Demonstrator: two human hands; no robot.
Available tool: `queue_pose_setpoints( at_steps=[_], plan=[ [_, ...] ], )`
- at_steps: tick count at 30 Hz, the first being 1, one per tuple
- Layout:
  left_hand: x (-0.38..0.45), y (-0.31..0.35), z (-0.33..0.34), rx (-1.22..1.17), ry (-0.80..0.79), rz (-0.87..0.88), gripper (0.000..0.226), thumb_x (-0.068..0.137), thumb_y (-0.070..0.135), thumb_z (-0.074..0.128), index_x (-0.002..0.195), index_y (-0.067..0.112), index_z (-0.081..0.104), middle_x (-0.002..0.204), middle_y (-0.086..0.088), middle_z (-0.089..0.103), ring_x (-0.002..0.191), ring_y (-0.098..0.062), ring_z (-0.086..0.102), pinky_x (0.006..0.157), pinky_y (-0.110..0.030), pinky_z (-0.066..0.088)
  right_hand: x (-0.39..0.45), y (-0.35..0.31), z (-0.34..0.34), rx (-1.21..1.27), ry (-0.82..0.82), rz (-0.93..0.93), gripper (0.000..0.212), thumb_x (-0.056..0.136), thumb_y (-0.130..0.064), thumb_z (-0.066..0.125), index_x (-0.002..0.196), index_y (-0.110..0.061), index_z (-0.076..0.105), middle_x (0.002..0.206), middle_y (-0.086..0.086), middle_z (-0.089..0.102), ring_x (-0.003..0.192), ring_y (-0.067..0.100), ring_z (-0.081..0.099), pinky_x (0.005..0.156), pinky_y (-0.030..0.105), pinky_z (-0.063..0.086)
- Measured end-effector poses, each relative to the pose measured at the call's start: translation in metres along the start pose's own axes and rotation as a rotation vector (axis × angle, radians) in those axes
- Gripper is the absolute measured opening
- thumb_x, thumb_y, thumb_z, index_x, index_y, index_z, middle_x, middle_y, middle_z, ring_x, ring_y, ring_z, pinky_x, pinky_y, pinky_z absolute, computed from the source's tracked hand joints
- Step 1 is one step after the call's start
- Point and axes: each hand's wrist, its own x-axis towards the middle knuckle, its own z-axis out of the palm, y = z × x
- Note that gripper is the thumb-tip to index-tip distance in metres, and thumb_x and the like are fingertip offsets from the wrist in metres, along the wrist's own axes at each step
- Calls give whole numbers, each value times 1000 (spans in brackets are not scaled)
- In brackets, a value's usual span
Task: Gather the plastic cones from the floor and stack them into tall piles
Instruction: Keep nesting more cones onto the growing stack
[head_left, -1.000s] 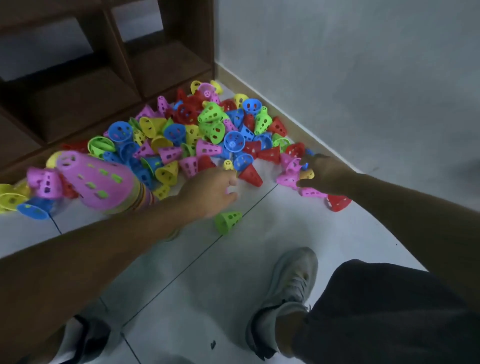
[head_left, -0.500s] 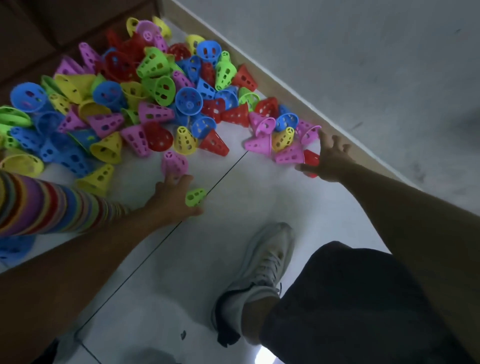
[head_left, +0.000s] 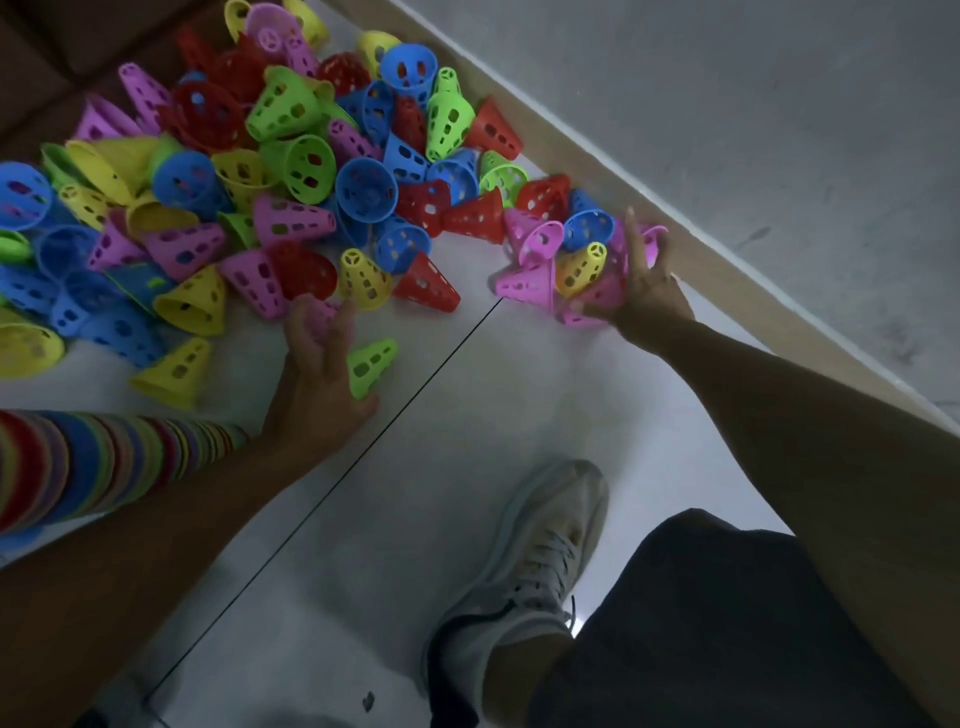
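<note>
A heap of perforated plastic cones (head_left: 291, 171) in red, blue, green, yellow and pink covers the white floor at upper left. My left hand (head_left: 322, 379) lies with spread fingers on the floor at the heap's near edge. Its fingertips reach a pink cone (head_left: 318, 310), and a green cone (head_left: 371, 361) lies between forefinger and thumb. A long multi-coloured stack of cones (head_left: 88, 467) rests along my left forearm. My right hand (head_left: 647, 291), fingers apart, presses against a small cluster of pink cones (head_left: 530, 283) and a yellow cone (head_left: 579, 267) beside the baseboard.
A beige baseboard (head_left: 737, 275) and grey wall run diagonally on the right. Dark wooden shelving (head_left: 47, 36) stands behind the heap. My white shoe (head_left: 535, 566) and dark trouser leg (head_left: 701, 623) fill the lower right. A dark tile seam (head_left: 332, 483) crosses the floor.
My view has tilted down and closer to the floor. The left hand came off the heap to the green cone. The right hand slid toward the wall onto the pink cluster.
</note>
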Motion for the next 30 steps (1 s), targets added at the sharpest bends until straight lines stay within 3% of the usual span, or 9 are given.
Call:
queue_pose_setpoints(
  at_steps=[3,6,9,13,16,21,24,30],
  plan=[
    [9,-3,-4,-2,28,-27,117,61,17,92,157,15,25,156,-31,12,124,-48,45,90,-53,56,7,-10,4,9,-5,18,125,58,-75,64,157,-44,-7,159,34,1,117,53,56,87,59,56],
    [19,-3,-5,-83,-27,-203,117,65,21,92,158,23,20,159,-24,6,127,-47,46,97,-51,53,15,-16,8,-19,-20,65,113,71,-72,68,157,-45,0,155,32,14,113,50,58,82,57,57],
    [25,0,-3,-205,-131,-356,106,68,18,91,153,23,27,155,-17,15,129,-38,45,95,-44,48,18,-16,10,-68,-28,69,89,84,-72,58,155,-37,18,149,26,28,115,47,56,80,51,54],
    [27,-1,-1,-248,-170,-358,88,69,14,89,142,18,41,146,-14,27,118,-35,52,91,-39,47,18,-18,16,-87,30,41,64,94,-69,41,142,-26,39,132,21,47,112,44,55,84,48,47],
    [27,-2,-1,-250,-170,-350,82,69,15,89,138,18,45,143,-14,29,107,-33,55,88,-37,48,21,-25,24,-107,63,61,61,96,-68,38,141,-27,37,129,20,51,112,43,56,86,52,48],
    [28,-3,-1,-215,-201,-342,80,69,20,90,135,21,45,140,-13,29,91,-24,49,82,-34,46,31,-33,30,-81,67,126,77,83,-85,37,138,-31,36,125,18,52,109,41,57,88,53,49],
    [29,-5,-2,-218,-205,-337,80,69,20,90,134,22,45,140,-13,28,91,-23,49,84,-35,47,35,-41,37,-111,115,151,78,87,-82,35,139,-25,40,128,17,54,111,40,58,86,50,50],
    [31,-4,-2,-222,-203,-335,81,68,21,91,135,21,45,140,-13,28,91,-22,48,86,-33,45,38,-48,42,-54,210,195,61,89,-70,49,118,-16,55,114,12,62,103,34,60,85,44,46]
  ],
)
